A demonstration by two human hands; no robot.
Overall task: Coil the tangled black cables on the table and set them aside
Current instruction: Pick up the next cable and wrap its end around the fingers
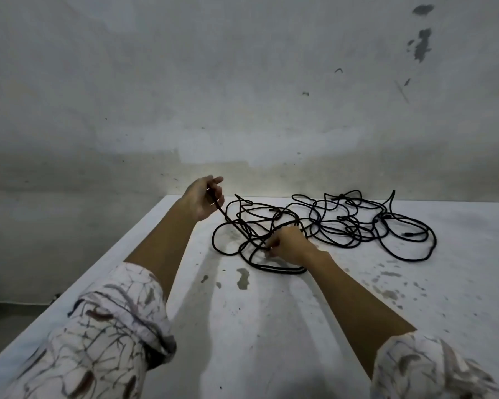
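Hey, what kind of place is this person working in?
Probably a bare workroom or utility space, not a lived-in room: a stained white table set against a scuffed, patchy grey wall, with only tangled black cables on it.

White tabletop, scuffed and marked with grey stains, filling the lower frame, its far edge meeting the wall. Tangled black cables lie on its far centre and right, in overlapping loops spreading toward the right edge.
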